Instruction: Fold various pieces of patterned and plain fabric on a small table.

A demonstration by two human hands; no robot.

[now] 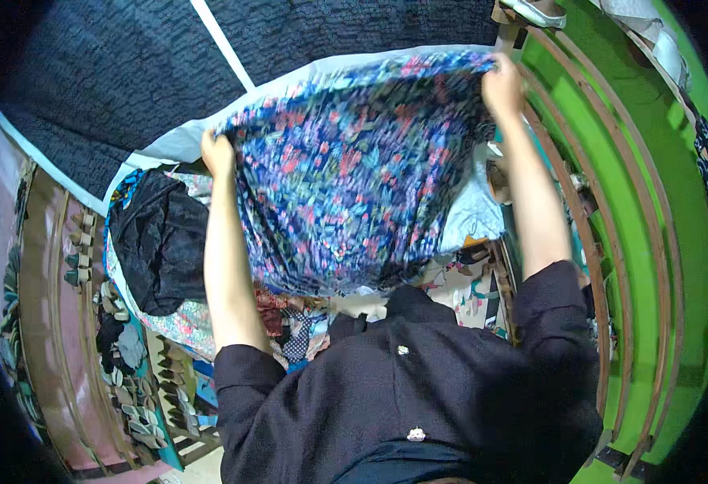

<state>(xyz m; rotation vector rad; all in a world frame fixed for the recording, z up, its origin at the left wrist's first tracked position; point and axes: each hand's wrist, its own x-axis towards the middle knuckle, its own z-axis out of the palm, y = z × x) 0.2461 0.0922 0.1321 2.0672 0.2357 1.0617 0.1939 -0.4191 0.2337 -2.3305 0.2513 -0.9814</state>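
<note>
Hands, bare, two, head view: left hand (219, 155), fingers closed on the upper left corner of a navy floral cloth printed in blue, red and pink (346, 161); right hand (502, 90), raised higher, fingers closed on the upper right corner of the same piece. Cloth spread between both hands, in front of the wearer, top edge drawn out, lower part hanging in folds; print partly blurred.

Left of the cloth: one crumpled black fabric piece (156, 242), lying on a heap of patterned textiles. Below the cloth: one dark cloth with pale dots (296, 343), near the left forearm. Right of the cloth: one pale blue fabric piece (473, 214), partly covered.

Beyond: black textured sheeting with white edging (370, 28). Right side: long brown wooden rails (667, 242) before a bright green wall (699, 306). Lower left: shoes in rows (146, 423). Foreground: wearer's black long garment, sleeves at the elbows (329, 403).
</note>
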